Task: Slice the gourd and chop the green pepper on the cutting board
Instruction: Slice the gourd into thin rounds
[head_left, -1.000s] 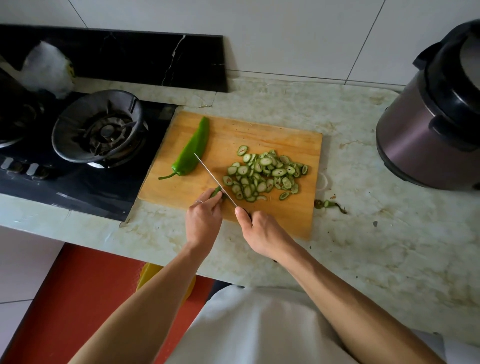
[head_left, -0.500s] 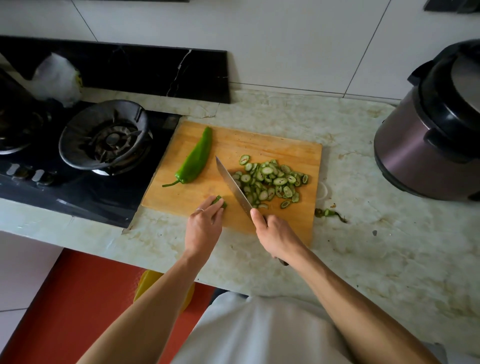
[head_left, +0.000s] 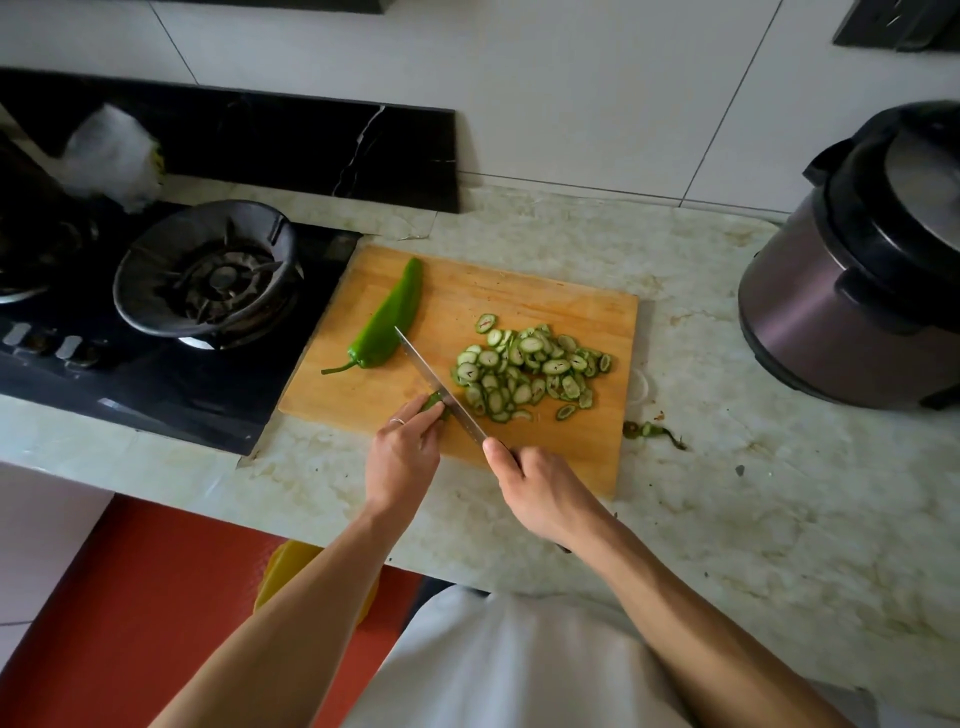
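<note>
No legible text, labels, brands, numbers or signs anywhere in the head view. Stove knobs (head_left: 44, 340) and cooker (head_left: 852, 291) carry no markings that can be read; the wall fixture (head_left: 898, 23) at top right is too dark to tell.

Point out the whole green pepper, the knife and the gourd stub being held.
green pepper (head_left: 387, 325), head view, middle of its body.
knife (head_left: 434, 382), head view, middle of the blade.
gourd stub (head_left: 432, 401), head view, the green end showing beside the left hand's fingertips.
</note>
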